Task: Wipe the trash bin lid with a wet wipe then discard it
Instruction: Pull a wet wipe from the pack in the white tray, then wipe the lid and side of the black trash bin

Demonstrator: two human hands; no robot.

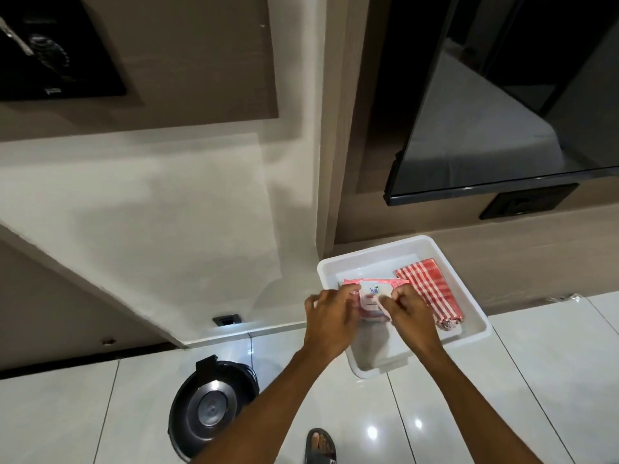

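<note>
Both hands, left (330, 321) and right (407, 311), pinch the wipes pack (370, 294) over the white tub (475, 316), beside a checked cloth (430, 293). The bin lid (209, 408) lies near on the floor.

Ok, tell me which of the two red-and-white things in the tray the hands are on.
The wet wipe pack, with its white flip lid; both hands grip it. The checked cloth lies untouched beside it.

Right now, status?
Both hands, left and right, on wipes pack over tub. Bin lid untouched. Nothing blocking.
</note>
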